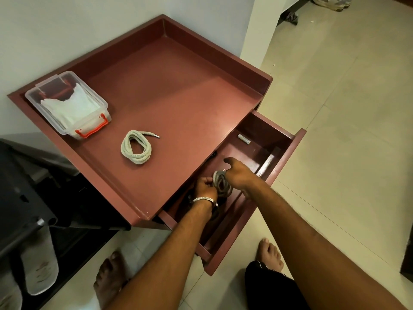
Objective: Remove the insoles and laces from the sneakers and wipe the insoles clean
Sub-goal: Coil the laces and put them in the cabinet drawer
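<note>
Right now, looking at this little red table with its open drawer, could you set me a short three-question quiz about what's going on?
1. True or false: the coiled white shoelace lies inside the open red drawer.
2. What fills the clear plastic box with orange handles?
A. coins
B. white wipes
C. shoes
3. What do the left hand and right hand hold together?

Key:
1. False; it lies on the red tabletop.
2. B.
3. A coiled grey shoelace, above the drawer.

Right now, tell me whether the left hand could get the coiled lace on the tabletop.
Probably yes, once freed: the left hand grips the second lace, and nothing stands between it and the coiled lace.
</note>
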Demonstrator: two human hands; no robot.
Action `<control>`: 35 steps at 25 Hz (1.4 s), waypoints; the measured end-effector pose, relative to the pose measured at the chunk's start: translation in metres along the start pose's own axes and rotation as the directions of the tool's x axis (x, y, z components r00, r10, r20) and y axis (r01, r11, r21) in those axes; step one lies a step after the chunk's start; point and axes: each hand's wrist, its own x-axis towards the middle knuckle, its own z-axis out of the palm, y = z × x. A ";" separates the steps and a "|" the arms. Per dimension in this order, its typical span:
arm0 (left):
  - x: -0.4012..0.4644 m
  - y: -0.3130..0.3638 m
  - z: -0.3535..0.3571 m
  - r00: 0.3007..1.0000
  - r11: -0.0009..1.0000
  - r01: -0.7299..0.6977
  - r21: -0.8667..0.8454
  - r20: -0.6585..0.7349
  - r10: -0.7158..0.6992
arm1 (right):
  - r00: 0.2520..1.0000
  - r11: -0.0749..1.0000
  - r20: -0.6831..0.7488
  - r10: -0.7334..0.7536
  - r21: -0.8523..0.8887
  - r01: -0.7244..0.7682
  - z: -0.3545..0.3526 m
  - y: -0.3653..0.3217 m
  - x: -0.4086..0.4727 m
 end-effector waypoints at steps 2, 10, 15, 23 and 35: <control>0.002 -0.002 -0.002 1.000 0.999 -0.009 0.051 0.017 0.008 | 0.999 0.999 0.023 0.022 0.025 -0.022 0.001 0.001 -0.001; -0.010 0.010 -0.009 0.996 0.977 -0.094 0.191 0.008 0.094 | 0.999 0.999 0.003 -0.035 -0.040 0.035 -0.002 -0.003 -0.003; -0.031 0.015 -0.010 0.987 0.960 -0.158 0.230 0.064 0.147 | 0.989 0.980 -0.100 -0.106 -0.182 0.086 -0.014 -0.004 -0.015; -0.081 0.049 -0.036 0.915 0.925 -0.337 0.176 0.292 0.277 | 0.904 0.948 -0.368 -0.217 -0.299 0.105 -0.029 -0.013 -0.050; -0.055 0.114 -0.153 0.892 0.892 -0.452 -0.015 -0.038 0.451 | 0.778 0.902 -0.456 -0.432 -0.211 0.377 0.019 -0.097 -0.038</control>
